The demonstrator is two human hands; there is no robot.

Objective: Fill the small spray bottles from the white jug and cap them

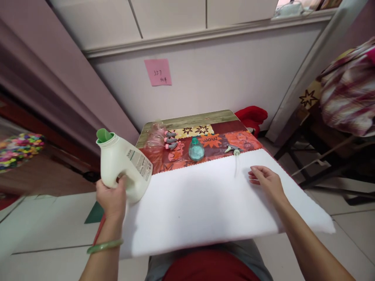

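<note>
My left hand (113, 197) grips the handle of a large white detergent jug (117, 158) at the left edge of the table. The jug is uncapped, tilted, and has a green pour spout (104, 135) in its mouth. My right hand (267, 182) hovers over the white cloth (199, 207) at the right, fingers loosely stretched out and holding nothing. Beyond it lies a spray head (233, 149) with its dip tube trailing onto the cloth. A small clear teal bottle (196, 150) stands near the middle without its spray head.
Several clear pink spray bottles (156, 138) with grey triggers lie at the back left of the table. A pink note (158, 72) is stuck on the wall behind. A red plush item (252, 117) sits past the back right corner, and plaid fabric (348, 89) hangs at right.
</note>
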